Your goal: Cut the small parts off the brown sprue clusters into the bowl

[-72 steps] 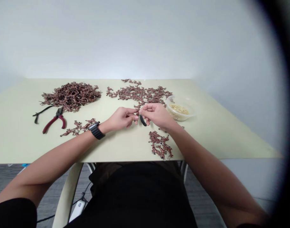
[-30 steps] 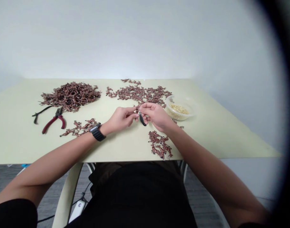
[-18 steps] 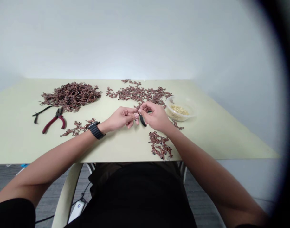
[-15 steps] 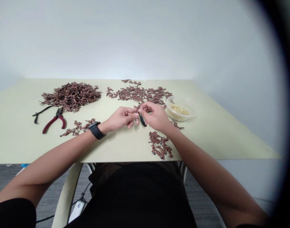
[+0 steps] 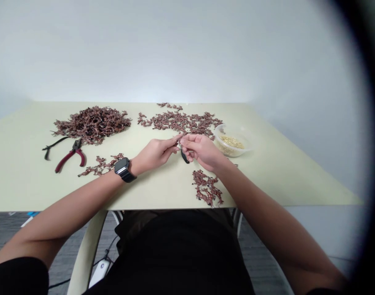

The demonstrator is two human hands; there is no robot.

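In the fingertip grasp of the left hand [image 5: 155,155], with thumb pressed toward forefinger, a small brown piece [image 5: 178,140], mostly covered by the fingers and too small for reading its shape. At the same piece, in a similar pinch, also the right hand [image 5: 202,150], with its other fingers curled under. Place of the piece: around the middle of the pale table [image 5: 282,172], between the two hands. Below the fingers of the right hand, a black handle [image 5: 185,157], directed toward the near edge; not possible to tell if gripped or only lying there. Just to the right, a clear plastic bowl [image 5: 236,131] with golden bits [image 5: 232,142] inside. Beyond both hands, a wide, loose spread of brown figures [image 5: 181,121], and close to the far edge, a short row of figures [image 5: 169,106]. On the left side, a high heap of figures [image 5: 92,123]; in front of it, red-handled pliers [image 5: 65,160] with handles apart, next to a thin black tool [image 5: 47,154]. Around the left wrist, a dark watch [image 5: 123,169], and beside it, a small group of figures [image 5: 101,164]. Near the front edge, one more cluster of figures [image 5: 206,188].
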